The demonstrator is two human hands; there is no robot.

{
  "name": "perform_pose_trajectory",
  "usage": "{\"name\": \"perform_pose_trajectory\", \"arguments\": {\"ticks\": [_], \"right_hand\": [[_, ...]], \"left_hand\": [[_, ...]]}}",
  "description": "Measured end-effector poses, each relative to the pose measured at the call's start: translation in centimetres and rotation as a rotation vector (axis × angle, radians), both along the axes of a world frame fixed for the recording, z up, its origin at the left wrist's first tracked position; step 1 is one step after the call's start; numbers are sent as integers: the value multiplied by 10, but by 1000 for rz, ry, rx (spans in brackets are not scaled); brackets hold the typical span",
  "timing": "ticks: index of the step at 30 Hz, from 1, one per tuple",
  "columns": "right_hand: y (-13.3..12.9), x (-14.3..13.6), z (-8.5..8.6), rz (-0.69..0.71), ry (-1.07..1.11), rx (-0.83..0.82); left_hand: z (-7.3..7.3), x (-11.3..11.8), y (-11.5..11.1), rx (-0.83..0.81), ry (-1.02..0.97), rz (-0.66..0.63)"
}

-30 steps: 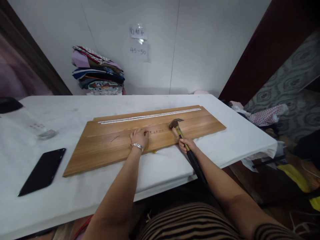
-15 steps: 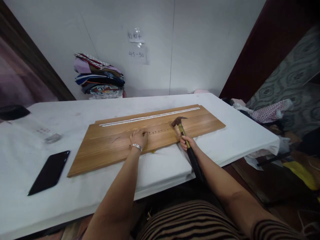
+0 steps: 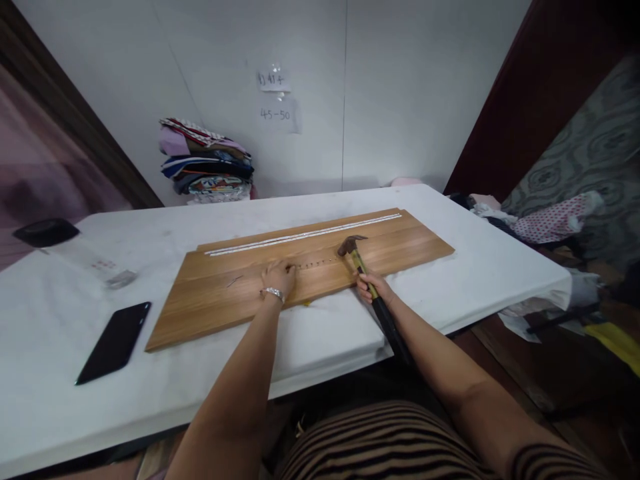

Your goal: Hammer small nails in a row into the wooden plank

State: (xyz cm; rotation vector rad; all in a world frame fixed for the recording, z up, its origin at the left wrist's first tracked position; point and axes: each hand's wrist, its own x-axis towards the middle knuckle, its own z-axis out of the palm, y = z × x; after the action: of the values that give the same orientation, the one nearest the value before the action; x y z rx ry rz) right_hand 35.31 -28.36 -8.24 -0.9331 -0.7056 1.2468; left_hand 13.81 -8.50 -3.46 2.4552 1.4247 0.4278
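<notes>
My left hand [image 3: 279, 278], a bracelet at its wrist, rests on a brown wooden board [image 3: 195, 313]. Its thumb and fingers pinch a small dark nail at the left end of a row of nails [image 3: 315, 264] standing in the wood; the fingers hide most of it. In my right hand [image 3: 374, 287] is a claw hammer [image 3: 357, 257], gripped by its yellow and black handle. The hammer head is over the board, near the row's right end. A few loose nails [image 3: 234, 281] lie left of my left hand.
Two white strips [image 3: 305, 235] run along the board's far side. On the white-covered table [image 3: 320, 340] are a black phone [image 3: 114, 341] and a clear container with a black lid [image 3: 46, 232] at left. Folded clothes [image 3: 207, 163] are stacked by the wall.
The view has shifted slightly, so the table's contents sit a little further right. The hammer head has moved slightly left and down over the board. My left hand keeps its pinch in place.
</notes>
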Motion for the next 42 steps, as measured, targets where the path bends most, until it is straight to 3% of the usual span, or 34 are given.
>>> {"name": "perform_pose_trajectory", "arguments": {"ticks": [16, 24, 36, 42], "right_hand": [[8, -20, 13, -47, -65, -61], [7, -24, 12, -98, -81, -66], [2, -17, 5, -36, -95, -79], [-1, -14, 2, -46, -67, -41]], "left_hand": [[3, 1, -1, 2, 33, 5], [10, -1, -4, 4, 25, -11], [-2, -1, -2, -22, -18, 6], [-1, -4, 2, -118, -163, 49]]}}
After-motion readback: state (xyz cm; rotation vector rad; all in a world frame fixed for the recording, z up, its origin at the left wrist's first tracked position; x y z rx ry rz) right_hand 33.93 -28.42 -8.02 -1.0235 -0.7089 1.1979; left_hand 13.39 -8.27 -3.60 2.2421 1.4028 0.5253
